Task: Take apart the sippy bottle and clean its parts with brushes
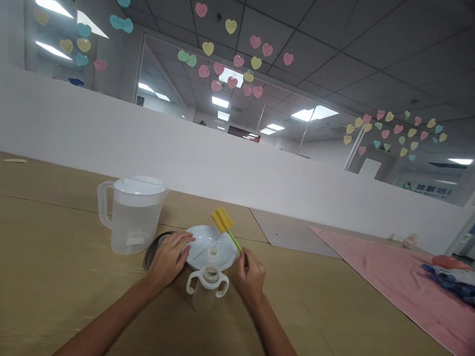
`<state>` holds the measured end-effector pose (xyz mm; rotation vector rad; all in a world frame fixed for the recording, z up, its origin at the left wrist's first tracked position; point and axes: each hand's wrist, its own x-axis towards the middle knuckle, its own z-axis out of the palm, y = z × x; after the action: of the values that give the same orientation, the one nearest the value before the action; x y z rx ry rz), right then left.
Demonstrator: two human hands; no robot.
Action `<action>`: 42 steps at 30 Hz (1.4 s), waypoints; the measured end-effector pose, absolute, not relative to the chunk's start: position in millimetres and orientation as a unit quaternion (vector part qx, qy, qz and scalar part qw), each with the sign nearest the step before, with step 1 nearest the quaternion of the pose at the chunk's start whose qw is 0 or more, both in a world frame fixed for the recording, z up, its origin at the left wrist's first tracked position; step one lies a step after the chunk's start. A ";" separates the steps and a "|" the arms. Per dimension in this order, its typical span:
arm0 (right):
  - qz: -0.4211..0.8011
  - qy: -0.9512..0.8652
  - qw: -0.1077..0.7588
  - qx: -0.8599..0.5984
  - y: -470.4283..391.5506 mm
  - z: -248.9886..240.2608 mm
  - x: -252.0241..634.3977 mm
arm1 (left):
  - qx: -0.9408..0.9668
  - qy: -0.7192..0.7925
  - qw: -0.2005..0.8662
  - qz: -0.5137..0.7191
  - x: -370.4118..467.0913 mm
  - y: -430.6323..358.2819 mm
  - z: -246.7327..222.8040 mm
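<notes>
My right hand (251,275) is closed round the green handle of a sponge brush (223,220), its yellow head tilted up to the left over the plate's far edge. My left hand (171,256) has its fingers apart at the left edge of a white plate (231,251), above a dark round metal dish (151,254); nothing shows in its grasp. Between my hands stands a clear bottle (205,297) with two white handles and an open top. A small white bottle part (212,254) and a thin rod lie on the plate.
A lidded clear pitcher (135,221) stands at the left behind my left hand. A pink cloth (406,280) covers the table's right side, with bundled blue and white fabric (459,285) on it. Behind the table (61,259) runs a white wall with windows above.
</notes>
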<state>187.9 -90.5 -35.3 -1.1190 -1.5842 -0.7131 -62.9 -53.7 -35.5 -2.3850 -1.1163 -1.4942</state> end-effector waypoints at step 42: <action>-0.213 -0.633 0.407 -0.623 -88.2 -32.7 189.5 | -0.865 -0.327 0.030 -0.379 -35.8 -65.6 -36.6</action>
<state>189.5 -88.2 -32.7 -1.5700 -1.5965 -0.5358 -35.8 -65.6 -36.6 -2.6684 -1.0083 -1.1682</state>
